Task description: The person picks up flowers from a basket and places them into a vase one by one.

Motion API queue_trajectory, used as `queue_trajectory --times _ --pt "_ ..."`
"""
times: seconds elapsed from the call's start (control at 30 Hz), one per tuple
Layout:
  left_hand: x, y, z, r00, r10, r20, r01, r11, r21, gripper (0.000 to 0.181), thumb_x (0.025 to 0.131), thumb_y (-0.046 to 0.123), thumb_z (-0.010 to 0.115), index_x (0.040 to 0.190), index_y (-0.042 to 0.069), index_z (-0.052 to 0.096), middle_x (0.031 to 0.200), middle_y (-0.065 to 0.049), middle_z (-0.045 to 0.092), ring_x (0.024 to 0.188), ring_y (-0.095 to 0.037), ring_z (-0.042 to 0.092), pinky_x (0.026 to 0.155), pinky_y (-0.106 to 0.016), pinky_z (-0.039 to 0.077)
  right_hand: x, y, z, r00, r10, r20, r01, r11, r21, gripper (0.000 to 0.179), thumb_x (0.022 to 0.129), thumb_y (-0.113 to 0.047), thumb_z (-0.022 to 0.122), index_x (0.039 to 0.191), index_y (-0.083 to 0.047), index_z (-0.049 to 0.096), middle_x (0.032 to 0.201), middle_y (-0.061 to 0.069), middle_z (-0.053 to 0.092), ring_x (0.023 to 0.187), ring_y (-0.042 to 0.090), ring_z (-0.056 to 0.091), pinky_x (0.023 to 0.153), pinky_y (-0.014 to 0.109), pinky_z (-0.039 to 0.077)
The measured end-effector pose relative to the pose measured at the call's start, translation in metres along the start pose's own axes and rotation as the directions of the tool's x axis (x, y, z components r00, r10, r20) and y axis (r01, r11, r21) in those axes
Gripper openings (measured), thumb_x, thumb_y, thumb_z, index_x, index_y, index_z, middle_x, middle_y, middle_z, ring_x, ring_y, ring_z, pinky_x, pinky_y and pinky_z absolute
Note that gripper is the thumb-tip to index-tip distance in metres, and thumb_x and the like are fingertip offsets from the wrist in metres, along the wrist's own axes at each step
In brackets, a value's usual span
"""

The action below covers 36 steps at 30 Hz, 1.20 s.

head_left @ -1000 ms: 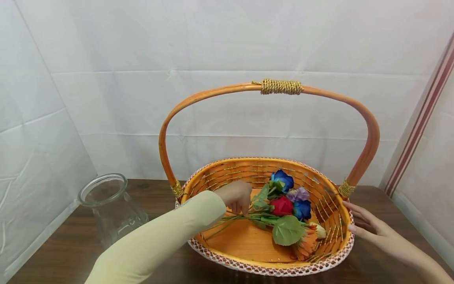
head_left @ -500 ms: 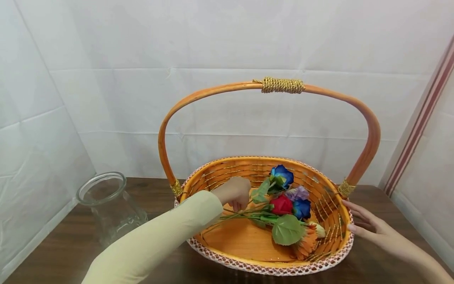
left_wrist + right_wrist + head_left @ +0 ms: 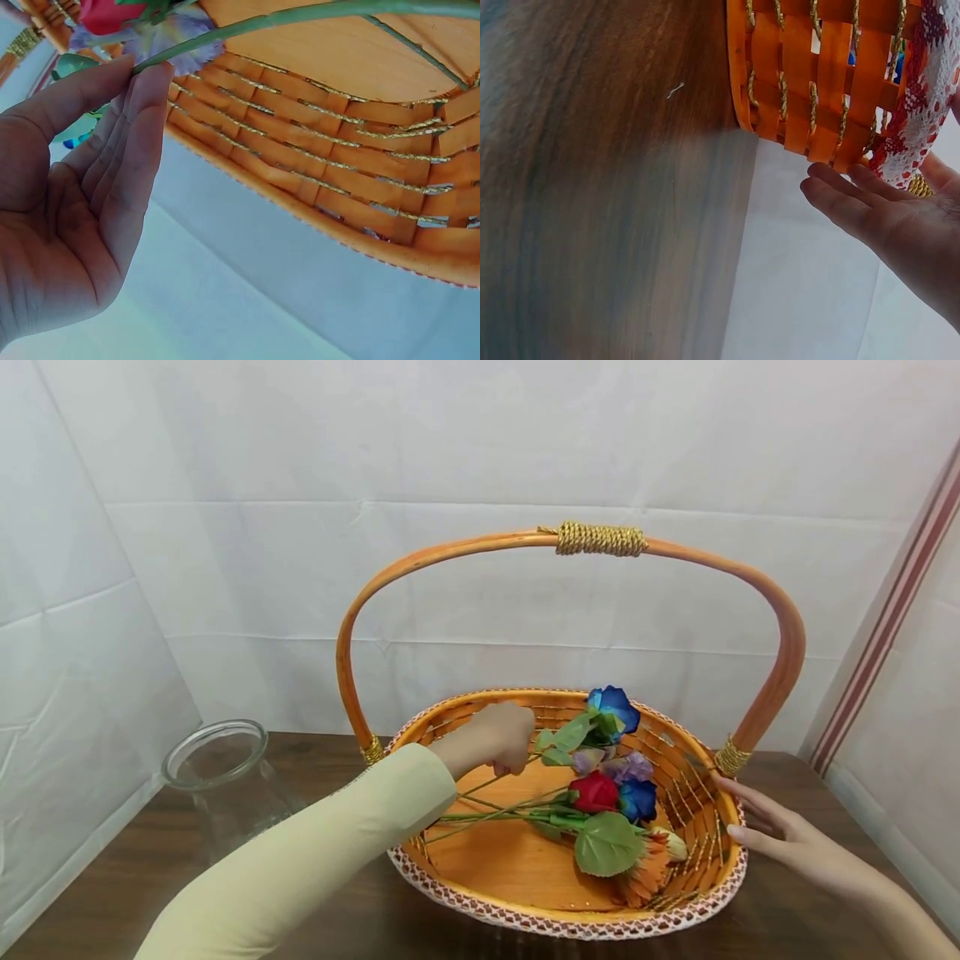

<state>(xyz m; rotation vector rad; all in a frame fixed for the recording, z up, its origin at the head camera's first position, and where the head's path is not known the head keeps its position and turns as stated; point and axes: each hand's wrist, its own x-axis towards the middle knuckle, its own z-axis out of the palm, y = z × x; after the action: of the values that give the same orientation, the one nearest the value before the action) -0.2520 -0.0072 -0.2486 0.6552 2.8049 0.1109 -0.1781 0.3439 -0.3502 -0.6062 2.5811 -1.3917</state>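
An orange woven basket (image 3: pixel 555 927) with a tall hoop handle (image 3: pixel 600 539) stands on a brown wooden table. Inside lie artificial flowers: a red rose (image 3: pixel 595 791), a blue bloom (image 3: pixel 639 799), a purple one (image 3: pixel 630 767) and an orange daisy (image 3: pixel 648 872). My left hand (image 3: pixel 510 767) pinches the green stem (image 3: pixel 300 15) of another blue flower (image 3: pixel 615 706), whose head stands above the far rim. The left wrist view shows the left hand (image 3: pixel 139 71) with thumb and fingers closed on that stem. My right hand (image 3: pixel 757 818) lies against the basket's right side, fingers (image 3: pixel 840 195) straight.
A clear glass vase (image 3: pixel 217 777) stands on the table (image 3: pixel 112 877) left of the basket. White sheets cover the walls behind and to the left. A striped wall edge (image 3: pixel 892 610) runs down at the right. The woven basket wall (image 3: pixel 810 82) fills the right wrist view.
My left hand has risen with the stem, lifting the blue flower's head up and to the right, clear of the other flowers. The right hand has stayed at the basket's side.
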Motion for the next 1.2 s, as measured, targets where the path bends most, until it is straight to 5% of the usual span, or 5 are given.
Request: queue_trajectory --times 0.17,0.4,0.8,0.97,1.2 --pt "-0.011 -0.002 -0.009 1.000 0.017 -0.026 -0.016 0.998 0.057 0.041 0.080 -0.001 0.056 0.046 0.016 0.042 0.039 0.002 0.036 0.038 -0.010 0.023 0.041 -0.024 0.017 0.002 -0.001 -0.001 0.998 0.068 0.004 -0.068 0.998 0.006 0.055 0.097 -0.015 0.042 0.146 -0.015 0.017 0.144 0.008 0.024 0.107 -0.018 0.035 0.080 0.022 0.045" --pt "-0.030 -0.017 -0.022 0.992 0.102 -0.080 -0.102 0.995 0.008 0.047 0.074 -0.007 0.054 0.041 0.017 0.030 0.037 0.005 0.027 0.039 -0.008 0.016 0.043 -0.022 0.014 0.003 -0.003 -0.001 0.995 0.096 0.002 -0.096 0.995 -0.034 0.056 0.097 -0.018 0.043 0.147 -0.013 0.016 0.146 0.028 0.016 0.126 0.050 0.019 0.086 0.048 0.044" --pt "-0.072 -0.042 -0.033 0.949 0.247 -0.194 -0.259 0.965 -0.039 0.037 0.071 -0.003 0.063 0.046 0.015 0.043 0.045 0.007 0.030 0.046 -0.008 0.021 0.046 -0.020 0.021 0.002 -0.005 -0.002 0.994 0.112 0.005 -0.112 0.993 -0.035 0.057 0.097 -0.019 0.044 0.146 -0.014 0.017 0.145 0.028 0.017 0.127 0.051 0.015 0.086 0.049 0.043" --pt "-0.089 -0.054 -0.031 0.952 0.226 -0.208 -0.242 0.969 -0.056 0.011 0.074 0.004 0.070 0.065 0.010 0.068 0.059 0.006 0.058 0.055 -0.008 0.050 0.054 -0.022 0.045 0.002 -0.005 -0.001 0.993 0.119 0.005 -0.119 0.993 -0.018 0.058 0.096 -0.019 0.044 0.147 -0.014 0.017 0.145 0.028 0.016 0.127 0.052 0.016 0.086 0.049 0.043" --pt "-0.124 -0.075 -0.023 0.944 0.178 -0.277 -0.207 0.975 -0.077 0.021 0.072 0.001 0.066 0.060 0.017 0.063 0.058 0.009 0.056 0.055 -0.008 0.048 0.054 -0.024 0.042 0.001 -0.006 0.000 0.994 0.106 -0.006 -0.106 0.993 -0.045 0.057 0.096 -0.019 0.045 0.146 -0.014 0.018 0.145 0.028 0.019 0.127 0.051 0.017 0.085 0.044 0.044"
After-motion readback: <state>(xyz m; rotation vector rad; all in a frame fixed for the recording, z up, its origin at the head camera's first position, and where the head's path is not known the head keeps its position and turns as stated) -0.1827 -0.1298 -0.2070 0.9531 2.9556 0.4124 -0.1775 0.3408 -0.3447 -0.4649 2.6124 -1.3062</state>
